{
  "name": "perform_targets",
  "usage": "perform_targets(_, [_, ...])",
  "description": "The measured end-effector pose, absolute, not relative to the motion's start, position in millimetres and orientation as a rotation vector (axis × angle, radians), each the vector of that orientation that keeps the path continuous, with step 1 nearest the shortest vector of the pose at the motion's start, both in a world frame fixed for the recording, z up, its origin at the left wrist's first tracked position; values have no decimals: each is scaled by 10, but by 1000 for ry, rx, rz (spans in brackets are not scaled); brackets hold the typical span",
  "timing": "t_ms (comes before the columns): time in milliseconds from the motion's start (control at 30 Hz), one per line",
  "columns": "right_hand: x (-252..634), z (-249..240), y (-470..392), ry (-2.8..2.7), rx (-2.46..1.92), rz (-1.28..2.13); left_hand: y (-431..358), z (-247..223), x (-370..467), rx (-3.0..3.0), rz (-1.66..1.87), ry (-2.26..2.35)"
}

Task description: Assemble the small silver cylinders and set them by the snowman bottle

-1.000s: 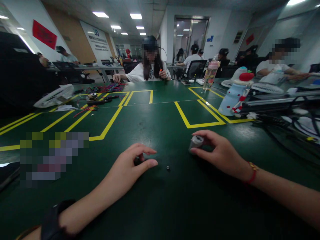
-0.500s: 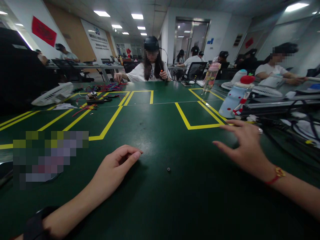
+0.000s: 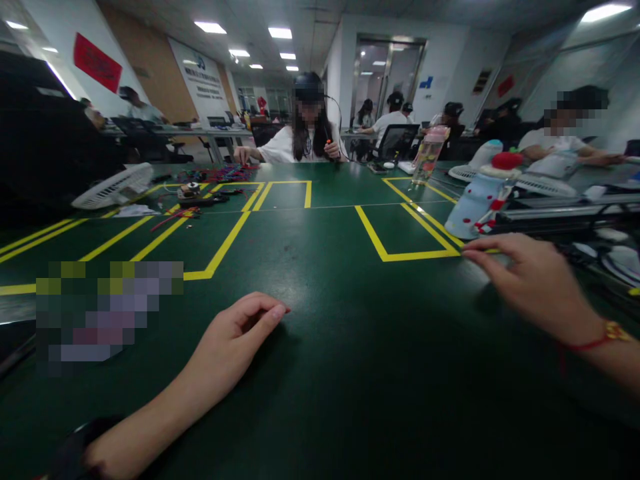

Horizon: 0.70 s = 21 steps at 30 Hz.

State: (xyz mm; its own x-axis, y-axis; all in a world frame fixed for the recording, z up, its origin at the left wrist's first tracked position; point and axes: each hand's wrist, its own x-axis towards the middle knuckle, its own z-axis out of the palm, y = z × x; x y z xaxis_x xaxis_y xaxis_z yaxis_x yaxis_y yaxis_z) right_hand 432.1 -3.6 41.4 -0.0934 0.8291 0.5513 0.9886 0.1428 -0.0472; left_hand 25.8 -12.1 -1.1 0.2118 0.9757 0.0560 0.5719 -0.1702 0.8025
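Observation:
My left hand (image 3: 245,327) rests over the green table (image 3: 320,293), its fingers curled and the thumb tip against the index finger. Whatever its pinch may hold is too small to make out. My right hand (image 3: 530,283) is at the right, with thumb and fingertips drawn together in a pinch near the corner of a yellow tape outline (image 3: 423,256). Nothing can be clearly seen between those fingertips. Just beyond this hand stands a light blue bottle (image 3: 470,203) with a red top.
A clear bottle with a pink lid (image 3: 430,157) stands farther back. Cables (image 3: 620,257) and metal rails (image 3: 555,210) lie at the right. A white fan (image 3: 114,187), a small motor-like part (image 3: 189,192) and wires (image 3: 220,173) are on the left. A person (image 3: 307,137) sits opposite.
The small dark round piece on the table between my hands is no longer visible. My right hand has shifted right, and its spread fingers have closed to a pinch. My left hand has barely moved.

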Motion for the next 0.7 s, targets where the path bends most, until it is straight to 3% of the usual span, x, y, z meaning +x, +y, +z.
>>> perform_targets(100, [4966,469,-45,-1814,-2181,-590,-130,-8,255,1820,782,1440])
perform_targets(233, [5321,405,-64,-1600,-2529,-376,-144,-2,242,1820,780,1460])
perform_targets(700, [5207,455,-66,-1415,-2472,-124,-144,28,254,1841,780,1473])
